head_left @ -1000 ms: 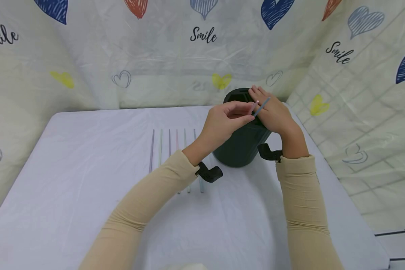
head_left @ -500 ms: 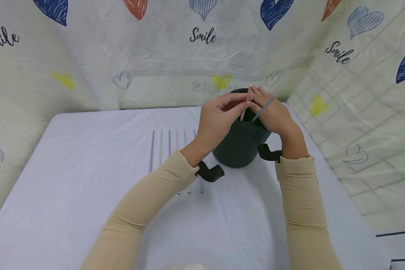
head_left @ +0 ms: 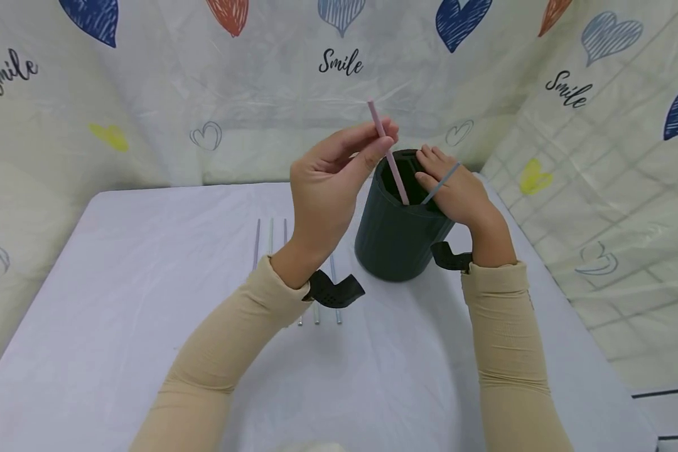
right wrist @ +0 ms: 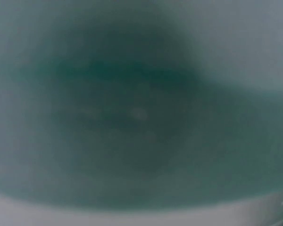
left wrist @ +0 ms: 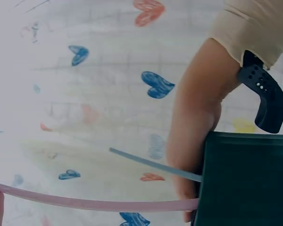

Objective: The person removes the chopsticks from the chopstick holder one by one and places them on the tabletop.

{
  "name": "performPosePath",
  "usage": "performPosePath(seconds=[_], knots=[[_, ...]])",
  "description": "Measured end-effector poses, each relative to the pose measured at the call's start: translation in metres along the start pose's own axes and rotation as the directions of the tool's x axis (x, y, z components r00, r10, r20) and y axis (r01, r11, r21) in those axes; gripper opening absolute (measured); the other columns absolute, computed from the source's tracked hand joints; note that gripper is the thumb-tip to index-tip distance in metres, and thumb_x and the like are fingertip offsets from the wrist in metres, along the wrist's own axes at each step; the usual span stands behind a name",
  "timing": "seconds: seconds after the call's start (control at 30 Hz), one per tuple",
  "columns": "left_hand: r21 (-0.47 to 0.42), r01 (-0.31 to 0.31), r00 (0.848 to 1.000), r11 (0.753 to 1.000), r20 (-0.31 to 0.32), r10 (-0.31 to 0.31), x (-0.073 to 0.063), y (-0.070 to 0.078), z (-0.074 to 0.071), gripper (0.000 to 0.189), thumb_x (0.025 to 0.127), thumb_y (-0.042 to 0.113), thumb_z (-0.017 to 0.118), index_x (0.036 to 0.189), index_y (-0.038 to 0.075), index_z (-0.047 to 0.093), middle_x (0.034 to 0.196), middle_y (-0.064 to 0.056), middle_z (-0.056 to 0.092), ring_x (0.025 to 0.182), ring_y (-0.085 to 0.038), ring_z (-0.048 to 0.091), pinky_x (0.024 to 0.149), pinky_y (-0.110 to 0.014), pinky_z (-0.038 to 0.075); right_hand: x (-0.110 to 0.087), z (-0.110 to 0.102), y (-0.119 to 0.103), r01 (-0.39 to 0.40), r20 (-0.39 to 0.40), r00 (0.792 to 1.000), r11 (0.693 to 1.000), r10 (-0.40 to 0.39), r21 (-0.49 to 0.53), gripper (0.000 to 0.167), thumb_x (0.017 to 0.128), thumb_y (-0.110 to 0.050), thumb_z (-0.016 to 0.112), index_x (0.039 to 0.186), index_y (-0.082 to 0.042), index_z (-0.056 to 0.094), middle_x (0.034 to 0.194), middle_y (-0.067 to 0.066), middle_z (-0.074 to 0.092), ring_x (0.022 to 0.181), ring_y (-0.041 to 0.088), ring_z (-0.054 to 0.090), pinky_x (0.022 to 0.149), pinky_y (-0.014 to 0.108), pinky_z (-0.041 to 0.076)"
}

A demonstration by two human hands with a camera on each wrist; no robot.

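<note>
In the head view a pink drinking straw [head_left: 396, 172] leans with its lower end inside the mouth of a dark green bin [head_left: 392, 245]. My left hand [head_left: 330, 182] pinches this straw between thumb and fingers, left of the bin and above its rim. My right hand [head_left: 457, 191] lies over the rim on the right, fingers extended. Beside that hand a blue straw [head_left: 443, 181] slants out of the bin. The left wrist view shows the pink straw [left wrist: 99, 204] slightly bowed, running to the bin [left wrist: 250, 174]. The right wrist view is a greenish blur.
Several straws lie in a row on the white tablecloth [head_left: 135, 301], partly hidden by my left forearm; a purple straw [head_left: 257, 245] is at the row's left. A curtain [head_left: 271, 94] printed with hearts hangs behind the table.
My left hand has moved left and up from the bin's mouth, and the pink straw now shows much more of its length. The right hand stays on the rim.
</note>
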State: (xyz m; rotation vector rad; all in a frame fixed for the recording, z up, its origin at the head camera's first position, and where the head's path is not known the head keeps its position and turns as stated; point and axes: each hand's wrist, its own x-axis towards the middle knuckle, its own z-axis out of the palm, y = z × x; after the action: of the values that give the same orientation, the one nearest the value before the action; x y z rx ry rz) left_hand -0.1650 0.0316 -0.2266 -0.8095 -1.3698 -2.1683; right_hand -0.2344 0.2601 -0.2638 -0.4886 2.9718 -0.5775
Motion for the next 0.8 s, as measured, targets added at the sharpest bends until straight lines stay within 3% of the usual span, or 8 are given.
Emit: performPosePath(seconds=[0.2, 0.43, 0.67, 0.8], knots=[[-0.054, -0.081, 0.994, 0.995, -0.072, 0.077, 0.002, 0.007, -0.011, 0.021, 0.084, -0.018, 0.065, 0.105, -0.022, 0.065, 0.101, -0.025, 0.074, 0.095, -0.023, 0.075, 0.095, -0.048, 0.058, 0.000, 0.000, 0.001, -0.003, 0.021, 1.000, 1.000, 0.003, 0.005, 0.058, 0.110, -0.031, 0.029, 0.158, -0.004, 0.011, 0.167, 0.016, 0.003, 0.156, 0.034, -0.002, 0.129, 0.052, 0.003], [-0.134, -0.080, 0.985, 0.988, -0.162, 0.057, 0.008, 0.014, -0.030, 0.021, 0.086, -0.020, 0.062, 0.106, -0.017, 0.068, 0.093, -0.008, 0.078, 0.090, -0.023, 0.076, 0.092, -0.049, 0.058, -0.001, 0.000, 0.000, 0.004, 0.030, 1.000, 1.000, -0.005, 0.023, 0.058, 0.111, -0.030, 0.028, 0.158, -0.003, 0.009, 0.167, 0.016, 0.001, 0.156, 0.035, -0.004, 0.129, 0.052, 0.002], [-0.079, -0.064, 0.978, 0.995, -0.205, 0.047, 0.010, 0.017, -0.053, 0.020, 0.087, -0.017, 0.064, 0.104, -0.012, 0.072, 0.092, -0.007, 0.078, 0.088, -0.023, 0.076, 0.091, -0.045, 0.059, -0.001, -0.001, 0.001, 0.004, 0.030, 1.000, 1.000, -0.004, 0.024, 0.058, 0.111, -0.030, 0.028, 0.158, -0.003, 0.009, 0.167, 0.017, 0.002, 0.156, 0.035, -0.004, 0.129, 0.052, 0.002], [-0.024, -0.033, 0.980, 0.999, -0.196, 0.028, 0.010, 0.013, -0.068, 0.018, 0.085, -0.016, 0.066, 0.102, -0.012, 0.072, 0.090, -0.006, 0.077, 0.085, -0.022, 0.076, 0.088, -0.042, 0.061, 0.000, -0.001, 0.001, 0.004, 0.034, 0.999, 1.000, -0.005, 0.031, 0.058, 0.111, -0.031, 0.028, 0.158, -0.003, 0.009, 0.167, 0.016, 0.001, 0.156, 0.035, -0.004, 0.128, 0.052, 0.002]])
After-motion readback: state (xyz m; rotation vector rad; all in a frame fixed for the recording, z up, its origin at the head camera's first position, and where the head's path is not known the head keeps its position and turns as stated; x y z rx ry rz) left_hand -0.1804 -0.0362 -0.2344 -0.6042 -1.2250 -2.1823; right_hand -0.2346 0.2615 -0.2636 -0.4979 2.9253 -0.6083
